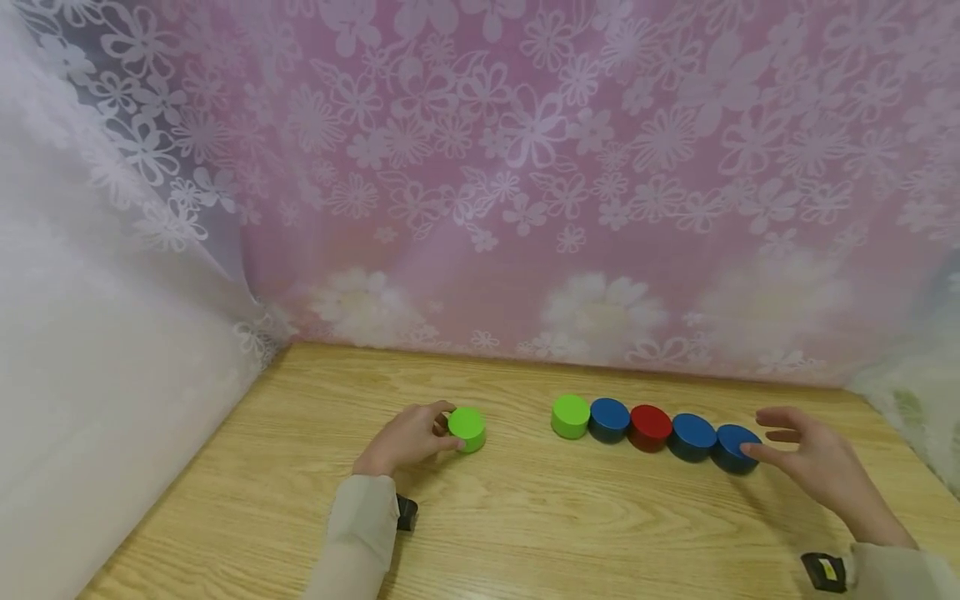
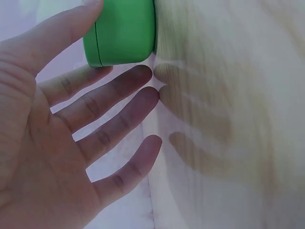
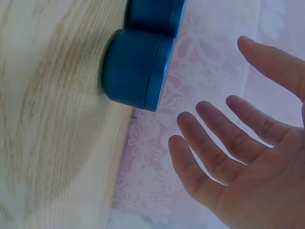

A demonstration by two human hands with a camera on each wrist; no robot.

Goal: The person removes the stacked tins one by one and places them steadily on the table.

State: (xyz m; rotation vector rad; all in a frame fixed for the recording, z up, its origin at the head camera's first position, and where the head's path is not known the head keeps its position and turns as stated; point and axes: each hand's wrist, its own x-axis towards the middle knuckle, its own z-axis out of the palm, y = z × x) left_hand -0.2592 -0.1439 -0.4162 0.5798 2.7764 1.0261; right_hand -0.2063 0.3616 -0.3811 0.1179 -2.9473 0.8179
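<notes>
- The left hand (image 1: pixel 408 439) rests on the wooden table (image 1: pixel 525 517) with its thumb and fingertips against a lone green disc (image 1: pixel 467 428). The left wrist view shows the thumb over the disc's top edge and the other fingers nearly straight below it, so this reads as a light touch or loose pinch rather than a firm grasp; I cannot tell for sure.
- That disc lies just right of the left hand's fingers, apart from the others.
- Further right, five discs lie flat in a touching row that runs left to right and slightly toward the person: a second green disc (image 1: pixel 571 416), a blue disc (image 1: pixel 609 419), a red disc (image 1: pixel 649 427), another blue disc (image 1: pixel 692 436) and the end blue disc (image 1: pixel 735 447).
- The right hand (image 1: pixel 813 462) is spread, fingers straight and parted, a fingertip at the end blue disc's right side. It holds nothing.
- The gap between the lone green disc and the row's green end is bare wood; the left hand is the nearer one to it.
</notes>
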